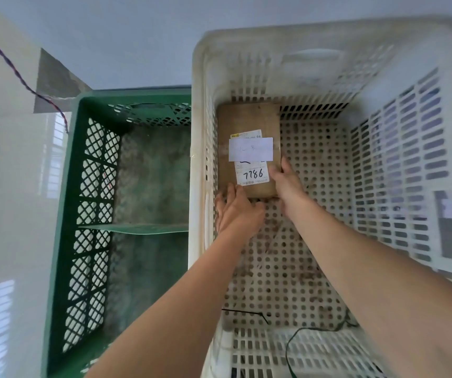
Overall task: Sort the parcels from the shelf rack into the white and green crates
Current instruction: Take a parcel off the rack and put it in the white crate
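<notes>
A flat brown cardboard parcel (246, 118) lies on the floor of the white crate (328, 31), in its far left corner. White labels cover its top, one with "7786" handwritten on it. My right hand (287, 184) grips the parcel's near right corner, thumb on top and fingers along the side. My left hand (235, 208) touches the near left corner with its fingers stretched forward beside the crate wall. The green crate (66, 214) stands to the left of the white one and holds no parcel.
A green divider (134, 228) crosses the green crate's middle. A thin dark cable (301, 334) lies at the white crate's near end. A twisted red and dark wire (14, 69) hangs at the upper left against the pale wall. The floor is glossy and light.
</notes>
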